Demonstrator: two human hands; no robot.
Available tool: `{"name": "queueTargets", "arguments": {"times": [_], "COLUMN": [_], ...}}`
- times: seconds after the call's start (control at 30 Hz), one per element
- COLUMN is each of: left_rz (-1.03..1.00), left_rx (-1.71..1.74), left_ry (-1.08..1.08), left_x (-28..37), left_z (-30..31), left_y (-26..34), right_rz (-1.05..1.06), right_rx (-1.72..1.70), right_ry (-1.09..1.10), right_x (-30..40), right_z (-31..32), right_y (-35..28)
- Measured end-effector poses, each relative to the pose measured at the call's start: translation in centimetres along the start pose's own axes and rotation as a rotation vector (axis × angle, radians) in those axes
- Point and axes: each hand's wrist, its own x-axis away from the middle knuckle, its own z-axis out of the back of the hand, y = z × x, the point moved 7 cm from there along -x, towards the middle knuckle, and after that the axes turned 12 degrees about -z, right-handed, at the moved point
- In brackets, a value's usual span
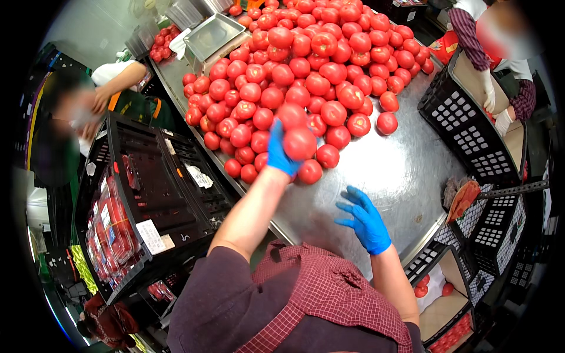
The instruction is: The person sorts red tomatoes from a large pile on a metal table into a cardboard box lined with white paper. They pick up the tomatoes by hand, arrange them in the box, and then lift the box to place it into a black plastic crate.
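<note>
A large heap of red tomatoes (282, 75) covers the far and left part of a stainless steel table (379, 176). My left hand (282, 152), in a blue glove, is at the heap's near edge, its fingers around a tomato (300, 144). Another, blurred tomato (291, 115) lies right beyond it; whether the hand holds that one too, I cannot tell. To the right, over bare metal, is my right hand (364, 218), also blue-gloved, with its fingers spread and nothing in it. Two loose tomatoes (387, 123) lie at the heap's right side.
Black crates (145, 176) stand at the left, with packed tomatoes in clear boxes (110, 225). A metal tray (214, 36) is at the back. A lined black crate (468, 128) stands at the right edge; another (446, 304) holds tomatoes at lower right. Two co-workers are near the table.
</note>
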Motion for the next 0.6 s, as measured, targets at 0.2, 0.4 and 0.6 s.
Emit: {"name": "queueTargets", "arguments": {"times": [0.2,0.4,0.6], "left_rz": [-0.392,-0.379,-0.285], "left_rx": [-0.37,-0.631,-0.967], "left_ry": [-0.008,0.212,-0.265], "left_x": [-13.9,-25.3,-33.4], "left_z": [-4.1,-1.4,-4.4], "left_y": [18.8,26.5,23.2], "right_rz": [0.004,0.076,0.092], "right_rx": [-0.248,-0.391,-0.35], "right_ry": [0.083,0.279,0.37], "right_x": [3.1,6.4,9.1], "right_z": [7.2,10.9,11.8], "right_y": [5.4,8.4,8.1]}}
